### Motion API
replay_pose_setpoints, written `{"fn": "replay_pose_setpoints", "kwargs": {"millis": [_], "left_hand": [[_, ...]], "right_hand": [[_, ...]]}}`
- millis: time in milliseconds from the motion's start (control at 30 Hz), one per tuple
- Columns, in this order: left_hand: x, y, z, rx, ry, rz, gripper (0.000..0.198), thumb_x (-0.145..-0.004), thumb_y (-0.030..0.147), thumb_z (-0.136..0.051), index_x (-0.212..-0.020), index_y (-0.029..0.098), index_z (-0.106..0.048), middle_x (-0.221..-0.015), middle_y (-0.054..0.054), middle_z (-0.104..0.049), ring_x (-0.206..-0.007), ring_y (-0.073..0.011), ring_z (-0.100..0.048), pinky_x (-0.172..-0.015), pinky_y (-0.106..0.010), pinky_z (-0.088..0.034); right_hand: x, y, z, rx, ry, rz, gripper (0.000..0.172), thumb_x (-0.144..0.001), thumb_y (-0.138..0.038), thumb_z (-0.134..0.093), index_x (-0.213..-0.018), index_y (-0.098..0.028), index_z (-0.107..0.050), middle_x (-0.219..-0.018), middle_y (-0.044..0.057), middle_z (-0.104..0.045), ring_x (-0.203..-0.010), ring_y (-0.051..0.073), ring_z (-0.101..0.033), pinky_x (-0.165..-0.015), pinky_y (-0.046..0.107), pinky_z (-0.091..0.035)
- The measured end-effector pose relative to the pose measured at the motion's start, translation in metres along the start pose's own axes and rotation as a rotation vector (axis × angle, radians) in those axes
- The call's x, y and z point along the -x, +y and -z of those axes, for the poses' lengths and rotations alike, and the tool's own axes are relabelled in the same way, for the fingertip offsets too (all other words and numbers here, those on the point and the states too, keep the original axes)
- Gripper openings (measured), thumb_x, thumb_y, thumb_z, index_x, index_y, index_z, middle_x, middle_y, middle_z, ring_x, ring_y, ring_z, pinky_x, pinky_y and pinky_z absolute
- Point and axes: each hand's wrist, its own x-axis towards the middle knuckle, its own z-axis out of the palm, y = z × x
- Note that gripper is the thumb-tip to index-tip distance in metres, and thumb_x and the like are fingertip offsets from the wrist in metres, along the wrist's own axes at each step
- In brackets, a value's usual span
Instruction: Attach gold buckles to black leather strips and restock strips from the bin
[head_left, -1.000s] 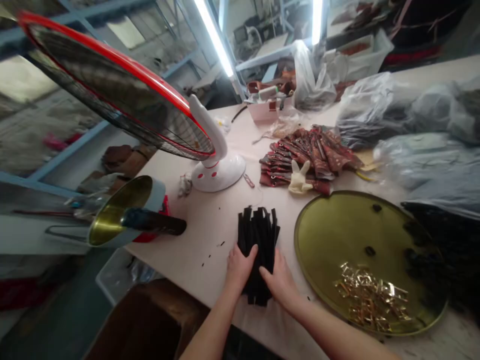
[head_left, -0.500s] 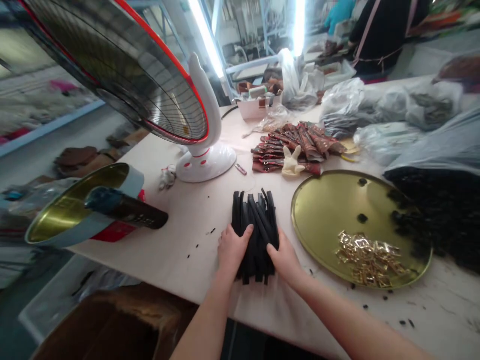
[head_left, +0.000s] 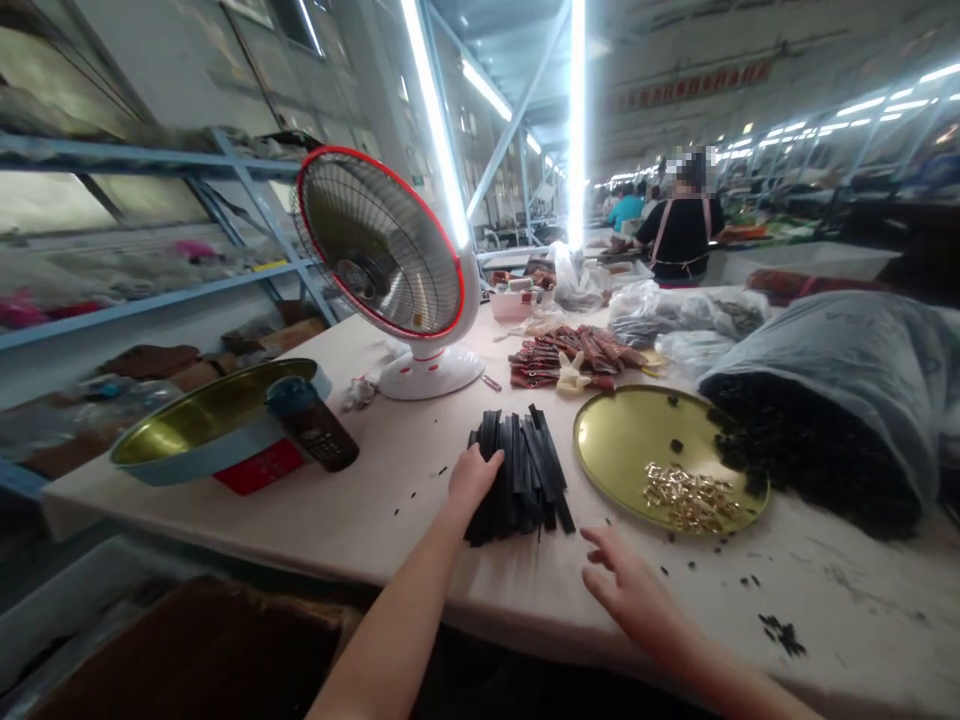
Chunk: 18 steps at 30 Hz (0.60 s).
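Left hand [head_left: 474, 478] flat on black strips [head_left: 517, 475], not clamped; strips matte, flat, long, loosely stacked mid-table, ends uneven. Right hand [head_left: 630, 585] apart, open, empty, fingers spread, near strips. Pale table [head_left: 360, 510] beneath. Round brass tray [head_left: 622, 430] right, small gold fittings [head_left: 690, 497] heaped. Thin plastic bag [head_left: 832, 350] beyond, spilling dark pieces [head_left: 810, 455].

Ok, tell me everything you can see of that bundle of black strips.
It is a loose bundle of narrow black strips, matte, perhaps leather, lying on the pale table. The strips run roughly parallel, with uneven ends, and a few splay out at the far and right edges. The left hand rests on its near left side; the right hand is apart from it.
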Motion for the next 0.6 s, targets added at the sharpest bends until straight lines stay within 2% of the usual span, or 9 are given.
{"fn": "replay_pose_setpoints", "kwargs": {"millis": [133, 300, 500, 600], "left_hand": [[-0.017, -0.008, 0.002, 0.033, -0.049, 0.010, 0.043, -0.075, 0.040, -0.058, -0.107, 0.011, -0.054, -0.111, -0.015, -0.060, -0.104, -0.0259, -0.054, -0.089, -0.041, -0.038], [-0.032, -0.017, 0.003, 0.188, -0.122, 0.097, 0.032, -0.078, 0.034, -0.059, -0.101, 0.012, -0.056, -0.105, -0.009, -0.060, -0.097, -0.0218, -0.056, -0.087, -0.043, -0.042], [-0.019, -0.027, 0.001, 0.499, -0.247, 0.191, 0.023, -0.084, 0.033, -0.052, -0.092, 0.012, -0.057, -0.084, -0.003, -0.063, -0.071, -0.0132, -0.060, -0.066, -0.031, -0.051], [-0.012, -0.029, 0.011, 0.639, -0.273, 0.222, 0.023, -0.084, 0.034, -0.050, -0.085, 0.012, -0.058, -0.071, 0.000, -0.061, -0.058, -0.0099, -0.057, -0.056, -0.026, -0.050]], "right_hand": [[0.035, 0.016, 0.000, 0.002, 0.008, -0.032, 0.044, -0.076, -0.029, -0.045, -0.116, -0.013, -0.048, -0.118, 0.014, -0.054, -0.092, 0.020, -0.059, -0.086, 0.037, -0.046], [0.047, 0.020, -0.005, 0.018, -0.019, -0.002, 0.044, -0.078, -0.035, -0.043, -0.115, -0.011, -0.049, -0.113, 0.017, -0.056, -0.084, 0.020, -0.061, -0.083, 0.037, -0.047], [0.059, 0.019, -0.004, -0.006, -0.067, -0.037, 0.040, -0.078, -0.037, -0.046, -0.112, -0.017, -0.054, -0.111, 0.013, -0.061, -0.090, 0.021, -0.061, -0.082, 0.032, -0.049], [0.064, 0.030, -0.004, -0.014, -0.065, -0.081, 0.042, -0.077, -0.040, -0.048, -0.110, -0.018, -0.057, -0.108, 0.012, -0.064, -0.092, 0.022, -0.062, -0.084, 0.031, -0.049]]}}
